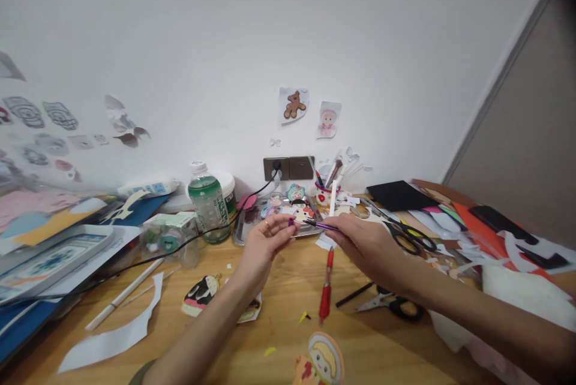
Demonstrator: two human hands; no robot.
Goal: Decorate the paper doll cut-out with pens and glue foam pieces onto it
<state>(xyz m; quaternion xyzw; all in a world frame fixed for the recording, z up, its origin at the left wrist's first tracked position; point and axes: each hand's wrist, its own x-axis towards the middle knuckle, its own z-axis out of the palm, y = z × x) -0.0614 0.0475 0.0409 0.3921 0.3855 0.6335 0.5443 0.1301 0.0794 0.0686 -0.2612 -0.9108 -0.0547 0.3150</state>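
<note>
Holding purple piece [291,221], purple pen [324,226]

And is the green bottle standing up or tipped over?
Standing up. The green bottle has its white cap at the top and its bottom down at the table.

The small piece [291,222] in the left hand [279,231] is purple; the pen [324,226] in the right hand [346,232] has a purple barrel and dark tip. The table [283,337] is yellow-brown with wood grain, the wall [216,43] pale grey-white. At twelve o'clock, a brown bear [294,105] with tan feet sits on white paper, near a pink figure [328,121]. At ten, the bottle [209,205] shows green below a white cap. At two, the card [399,195] is black; at three, a sheet [485,242] is orange-red. At four, the scissors [405,308] have black handles. At six lie a red marker [325,301] and a yellow-haired cutout [324,361] edged pale orange.
</note>
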